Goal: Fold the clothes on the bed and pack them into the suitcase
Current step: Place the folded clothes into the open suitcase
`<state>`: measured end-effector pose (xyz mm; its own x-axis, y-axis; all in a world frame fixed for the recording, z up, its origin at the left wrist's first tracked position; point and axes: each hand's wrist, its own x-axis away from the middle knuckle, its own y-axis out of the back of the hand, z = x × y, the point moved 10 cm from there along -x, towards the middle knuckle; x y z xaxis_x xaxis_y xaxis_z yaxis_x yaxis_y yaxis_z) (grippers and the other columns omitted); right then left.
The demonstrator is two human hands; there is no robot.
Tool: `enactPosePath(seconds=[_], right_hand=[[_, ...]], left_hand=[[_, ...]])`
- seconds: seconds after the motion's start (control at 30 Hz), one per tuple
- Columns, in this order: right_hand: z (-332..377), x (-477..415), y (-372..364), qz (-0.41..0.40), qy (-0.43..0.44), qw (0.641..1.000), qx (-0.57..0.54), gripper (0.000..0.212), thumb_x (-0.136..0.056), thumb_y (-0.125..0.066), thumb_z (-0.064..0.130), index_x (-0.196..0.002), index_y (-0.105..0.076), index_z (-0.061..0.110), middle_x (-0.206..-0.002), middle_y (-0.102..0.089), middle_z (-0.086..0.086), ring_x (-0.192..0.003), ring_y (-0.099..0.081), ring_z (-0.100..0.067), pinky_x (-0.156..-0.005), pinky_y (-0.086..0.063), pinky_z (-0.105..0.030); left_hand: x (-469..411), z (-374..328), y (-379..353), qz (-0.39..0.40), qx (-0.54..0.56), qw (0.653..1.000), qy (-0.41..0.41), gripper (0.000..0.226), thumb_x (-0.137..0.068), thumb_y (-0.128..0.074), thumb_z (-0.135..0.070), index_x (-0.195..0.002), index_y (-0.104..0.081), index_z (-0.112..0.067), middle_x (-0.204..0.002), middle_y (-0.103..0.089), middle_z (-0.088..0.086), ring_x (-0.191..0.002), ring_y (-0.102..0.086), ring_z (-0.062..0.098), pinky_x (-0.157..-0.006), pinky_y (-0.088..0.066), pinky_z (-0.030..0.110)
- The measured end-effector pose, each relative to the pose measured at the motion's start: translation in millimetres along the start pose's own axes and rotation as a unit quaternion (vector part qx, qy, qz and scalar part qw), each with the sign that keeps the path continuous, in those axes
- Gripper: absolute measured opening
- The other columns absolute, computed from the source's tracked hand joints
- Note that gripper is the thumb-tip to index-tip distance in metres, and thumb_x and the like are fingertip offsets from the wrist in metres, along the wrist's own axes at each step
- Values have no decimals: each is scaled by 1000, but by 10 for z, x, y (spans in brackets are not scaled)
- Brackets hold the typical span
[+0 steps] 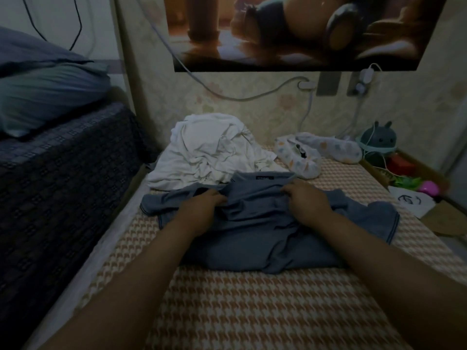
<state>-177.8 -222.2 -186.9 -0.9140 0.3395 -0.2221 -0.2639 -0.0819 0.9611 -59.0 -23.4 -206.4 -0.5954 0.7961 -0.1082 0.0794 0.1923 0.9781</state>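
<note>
Both hands were on the blue-grey shirt [265, 223], which lay rumpled across the middle of the frame on the houndstooth-covered bed [252, 311]. The left hand [202, 208] gripped the cloth left of the collar, fingers [218, 198] curled into it. The right hand [307, 200] pinched a fold right of the collar, fingers bunched on the fabric. Behind the shirt, upper centre, sat a crumpled white heap of clothes [209, 152], with a spotted pale item [310, 155] just right of it.

Both hands grip a blue-grey T-shirt [267, 223] on the houndstooth bed cover [252, 311]: left hand [204, 207] and right hand [307, 200] bunch fabric below the collar. Behind lies crumpled white clothing [209, 152], possibly shirts.
</note>
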Motion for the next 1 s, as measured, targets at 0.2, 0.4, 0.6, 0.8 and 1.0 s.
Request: enactPosePath(seconds=[0.2, 0.4, 0.6, 0.8, 1.0], right_hand=[[-499, -134, -386, 141, -51, 985, 88, 18, -88, -52, 35, -93, -65, 24, -98, -65, 2, -79, -55, -16, -66, -42, -29], [-602, -237, -166, 5, -41, 998, -39, 28, -94, -49, 42, -83, -64, 20, -81, -64, 3, -71, -59, -20, -63, -52, -36], [-633, -323, -317, 60, -50, 997, -4, 30, -88, -61, 39, -83, -72, 12, -84, -71, -2, -77, -64, -21, -63, -51, -35], [-687, -337, 245, -226, -175, 948, -142, 24, -96, -55, 25, -89, -71, 9, -87, -69, -8, -82, -63, -28, -65, -40, -28], [-300, -249, -438, 105, -70, 968, -219, 74, -99, -51, 23, -156, -5, 22, -148, -41, -8, -131, -46, -29, -99, -37, -27]], left_hand=[[-247, 338, -216, 64, -92, 992, 60, 42, -98, -44, -25, -139, -46, -33, -141, -46, 3, -120, -53, 28, -98, -45, 41], [-333, 525, 240, -99, -23, 983, 155, 25, -93, -42, -22, -102, -65, -16, -113, -65, 9, -99, -61, 31, -76, -45, 34], [-342, 499, 470, -187, 24, 963, 192, 39, -91, -43, -36, -68, -59, -10, -81, -63, 8, -76, -60, 31, -60, -37, 30], [-313, 688, 644, -293, 12, 918, 265, 32, -99, -45, -28, -98, -68, -4, -122, -54, 24, -97, -57, 42, -67, -39, 40], [-443, 839, -47, -114, 296, 908, 275, 68, -96, -50, -20, -154, -14, -14, -150, -36, 18, -133, -40, 37, -105, -35, 40]])
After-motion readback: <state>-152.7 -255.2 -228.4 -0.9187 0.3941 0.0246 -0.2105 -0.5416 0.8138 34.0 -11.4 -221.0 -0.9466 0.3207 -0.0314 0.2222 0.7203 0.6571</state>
